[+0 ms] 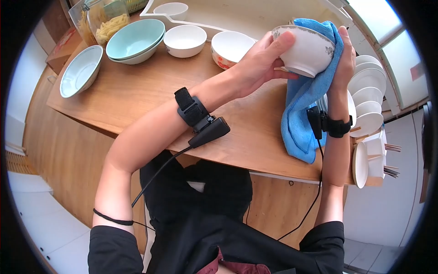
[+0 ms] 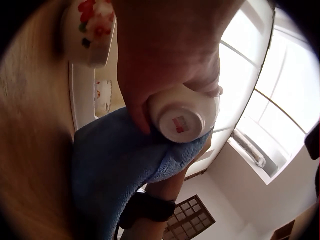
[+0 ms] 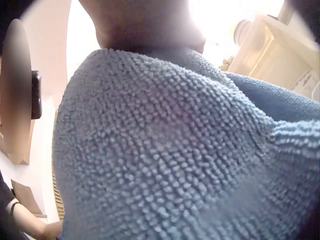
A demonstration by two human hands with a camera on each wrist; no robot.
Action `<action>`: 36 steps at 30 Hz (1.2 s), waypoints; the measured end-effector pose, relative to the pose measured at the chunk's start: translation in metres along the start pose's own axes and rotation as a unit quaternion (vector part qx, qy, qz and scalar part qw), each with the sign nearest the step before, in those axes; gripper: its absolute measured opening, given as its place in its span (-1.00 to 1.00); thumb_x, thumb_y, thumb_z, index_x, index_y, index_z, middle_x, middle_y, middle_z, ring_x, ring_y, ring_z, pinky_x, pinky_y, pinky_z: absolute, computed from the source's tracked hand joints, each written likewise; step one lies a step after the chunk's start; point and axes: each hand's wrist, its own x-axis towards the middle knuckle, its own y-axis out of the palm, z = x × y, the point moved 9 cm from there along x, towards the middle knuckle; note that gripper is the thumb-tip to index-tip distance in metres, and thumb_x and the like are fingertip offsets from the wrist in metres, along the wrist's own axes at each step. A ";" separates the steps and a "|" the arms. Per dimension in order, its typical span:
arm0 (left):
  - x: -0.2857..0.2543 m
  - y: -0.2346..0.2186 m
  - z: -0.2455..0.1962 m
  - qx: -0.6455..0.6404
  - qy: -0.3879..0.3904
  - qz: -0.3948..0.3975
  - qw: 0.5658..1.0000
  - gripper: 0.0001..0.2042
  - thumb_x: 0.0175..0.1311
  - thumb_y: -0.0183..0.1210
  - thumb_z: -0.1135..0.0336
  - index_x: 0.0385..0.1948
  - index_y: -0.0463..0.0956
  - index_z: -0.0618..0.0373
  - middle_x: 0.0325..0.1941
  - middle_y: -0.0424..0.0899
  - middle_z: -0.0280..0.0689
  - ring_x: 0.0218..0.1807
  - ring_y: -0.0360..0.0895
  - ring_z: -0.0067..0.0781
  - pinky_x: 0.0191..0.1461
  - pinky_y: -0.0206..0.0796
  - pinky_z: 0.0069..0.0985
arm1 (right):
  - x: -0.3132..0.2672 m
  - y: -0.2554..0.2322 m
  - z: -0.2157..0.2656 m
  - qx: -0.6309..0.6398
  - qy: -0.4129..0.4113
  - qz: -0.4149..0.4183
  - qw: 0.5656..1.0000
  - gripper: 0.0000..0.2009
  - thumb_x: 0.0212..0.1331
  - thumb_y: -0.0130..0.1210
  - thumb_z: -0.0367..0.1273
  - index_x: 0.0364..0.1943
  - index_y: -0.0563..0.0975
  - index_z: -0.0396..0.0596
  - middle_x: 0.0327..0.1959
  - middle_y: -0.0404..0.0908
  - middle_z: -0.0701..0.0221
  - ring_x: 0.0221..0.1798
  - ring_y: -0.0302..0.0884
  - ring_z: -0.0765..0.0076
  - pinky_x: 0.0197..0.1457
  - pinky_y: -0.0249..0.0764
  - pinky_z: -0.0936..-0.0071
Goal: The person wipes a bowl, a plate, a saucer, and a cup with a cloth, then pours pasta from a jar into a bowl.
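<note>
Above the right part of the table, my left hand (image 1: 259, 61) grips a white bowl (image 1: 303, 54) with a grey floral rim, its thumb near the rim. The bowl is tilted, and its foot with a red mark (image 2: 180, 124) shows in the left wrist view. My right hand (image 1: 345, 68) holds a blue cloth (image 1: 296, 121) against the bowl's right side and over its far rim. The cloth's lower end hangs down to the table. In the right wrist view the cloth (image 3: 165, 135) fills most of the picture and hides the right fingers.
Along the table's back stand a red-flowered bowl (image 1: 232, 45), a white bowl (image 1: 185, 42), stacked turquoise bowls (image 1: 136, 40) and a tilted bowl (image 1: 82, 72). At right are upright plates (image 1: 368, 93) and chopsticks (image 1: 392, 148). A pasta container (image 1: 107, 25) stands back left. Cables trail from both wrists.
</note>
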 end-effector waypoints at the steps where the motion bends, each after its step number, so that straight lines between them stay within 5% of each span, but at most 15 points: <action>1: 0.001 -0.005 -0.001 -0.001 0.018 -0.017 1.000 -0.23 0.24 0.06 -0.30 0.28 0.12 0.11 0.23 0.38 -0.16 0.23 0.42 -0.27 0.19 0.42 -0.26 | -0.002 0.003 0.007 -0.042 -0.037 0.007 0.998 -0.60 0.36 -0.02 -0.07 -0.44 0.60 -0.07 -0.59 0.53 0.51 -0.56 0.42 0.62 -0.46 0.33 0.67; 4: -0.001 -0.009 -0.003 0.047 0.033 -0.053 0.997 -0.24 0.21 0.19 -0.20 0.24 0.10 0.19 0.14 0.42 -0.16 0.17 0.46 -0.35 0.08 0.49 -0.36 | -0.007 0.022 0.025 -0.204 -0.140 0.023 0.969 -0.48 0.41 -0.07 -0.11 -0.72 0.44 -0.10 -0.74 0.37 0.58 -0.67 0.20 0.60 -0.58 0.14 0.57; 8: -0.002 -0.015 -0.004 0.220 -0.006 -0.080 0.972 -0.20 0.21 0.26 -0.08 0.29 0.05 0.24 0.11 0.44 -0.18 0.14 0.48 -0.41 0.02 0.51 -0.44 | -0.023 0.049 0.047 -0.250 -0.229 0.056 0.939 -0.46 0.40 -0.03 -0.13 -0.75 0.36 -0.13 -0.77 0.23 0.62 -0.66 0.09 0.62 -0.60 0.05 0.52; 11: 0.000 -0.013 -0.002 0.129 0.043 -0.057 0.989 -0.18 0.24 0.19 -0.16 0.36 0.01 0.19 0.15 0.42 -0.16 0.18 0.44 -0.39 0.09 0.47 -0.40 | -0.011 0.025 0.035 -0.199 -0.159 0.014 0.967 -0.46 0.40 -0.04 -0.12 -0.78 0.35 -0.08 -0.78 0.24 0.61 -0.66 0.09 0.59 -0.60 0.03 0.52; 12: 0.000 -0.015 -0.001 0.126 0.044 -0.059 0.989 -0.18 0.24 0.19 -0.16 0.36 0.01 0.19 0.15 0.42 -0.16 0.18 0.44 -0.39 0.09 0.47 -0.40 | 0.004 0.000 0.010 -0.185 -0.092 0.049 0.977 -0.56 0.39 -0.04 -0.08 -0.56 0.57 -0.08 -0.64 0.49 0.55 -0.56 0.35 0.69 -0.53 0.23 0.62; 13: 0.001 -0.012 0.002 0.070 0.025 -0.042 0.996 -0.24 0.27 0.08 -0.23 0.35 0.06 0.08 0.21 0.40 -0.18 0.23 0.40 -0.35 0.17 0.41 -0.32 | 0.003 0.006 0.013 -0.186 -0.092 0.052 0.977 -0.56 0.39 -0.04 -0.08 -0.56 0.57 -0.08 -0.64 0.49 0.55 -0.56 0.35 0.69 -0.53 0.23 0.62; 15: 0.000 -0.008 0.000 0.016 0.009 -0.026 1.000 -0.29 0.31 -0.04 -0.29 0.34 0.11 -0.03 0.27 0.37 -0.21 0.28 0.36 -0.32 0.25 0.35 -0.24 | 0.002 -0.016 0.003 0.096 0.016 -0.114 0.989 -0.61 0.34 0.01 -0.08 -0.51 0.59 -0.04 -0.60 0.55 0.49 -0.57 0.47 0.59 -0.49 0.40 0.63; 16: -0.002 0.004 0.001 -0.005 -0.015 0.014 1.000 -0.27 0.30 -0.09 -0.34 0.35 0.10 -0.03 0.31 0.34 -0.21 0.30 0.35 -0.28 0.27 0.33 -0.19 | 0.005 -0.012 0.000 0.149 0.022 -0.106 0.983 -0.64 0.32 0.01 -0.07 -0.34 0.61 -0.07 -0.48 0.63 0.42 -0.47 0.58 0.57 -0.38 0.53 0.62; 28: 0.001 0.002 0.001 0.011 -0.011 0.021 1.000 -0.21 0.25 -0.02 -0.36 0.34 0.10 0.03 0.31 0.35 -0.16 0.30 0.37 -0.25 0.28 0.34 -0.20 | 0.003 0.005 -0.004 -0.003 -0.001 -0.009 1.000 -0.54 0.36 -0.06 -0.02 -0.58 0.57 -0.02 -0.68 0.49 0.57 -0.63 0.38 0.68 -0.56 0.29 0.67; 30: -0.002 -0.013 0.008 0.066 -0.026 -0.064 0.995 -0.23 0.23 0.10 -0.28 0.30 0.12 0.10 0.22 0.40 -0.19 0.24 0.41 -0.32 0.22 0.39 -0.30 | 0.002 0.013 -0.006 -0.042 -0.011 0.018 0.999 -0.51 0.38 -0.07 -0.04 -0.67 0.51 -0.01 -0.73 0.40 0.62 -0.66 0.25 0.71 -0.59 0.16 0.66; 36: -0.003 -0.019 0.006 0.185 -0.022 -0.090 0.978 -0.23 0.23 0.15 -0.23 0.28 0.10 0.16 0.19 0.37 -0.21 0.20 0.40 -0.38 0.18 0.39 -0.38 | -0.007 0.027 0.003 -0.109 -0.075 0.033 0.991 -0.47 0.39 -0.06 -0.06 -0.73 0.47 -0.03 -0.75 0.34 0.64 -0.66 0.18 0.74 -0.59 0.08 0.64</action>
